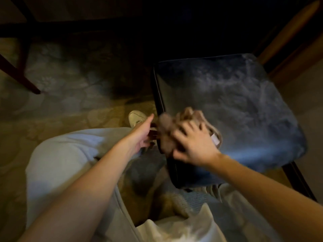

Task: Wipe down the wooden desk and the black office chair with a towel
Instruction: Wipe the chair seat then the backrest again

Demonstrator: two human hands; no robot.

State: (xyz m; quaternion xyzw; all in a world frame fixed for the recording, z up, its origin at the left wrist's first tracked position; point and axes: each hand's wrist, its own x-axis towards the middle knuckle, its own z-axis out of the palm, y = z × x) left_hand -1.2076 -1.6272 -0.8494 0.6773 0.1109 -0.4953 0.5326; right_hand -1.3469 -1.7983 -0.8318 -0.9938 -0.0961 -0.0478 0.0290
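The black office chair's padded seat [236, 102] fills the right half of the view, its surface streaked with pale marks. A bunched brownish towel [166, 124] lies on the seat's near-left edge. My right hand [194, 145] is on top of the towel, fingers bent over it and gripping it; the hand and towel are motion-blurred. My left hand [141, 135] is just left of the seat's side edge, thumb straight, fingers reaching toward the dark chair frame below the towel. A light wooden panel [297, 32], possibly the desk, shows at the upper right.
Patterned carpet [70, 81] covers the floor. A dark wooden furniture leg [17, 72] slants across the upper left. My legs in pale trousers and a light shoe [136, 117] are beside the chair's left side. The area under the furniture at the top is dark.
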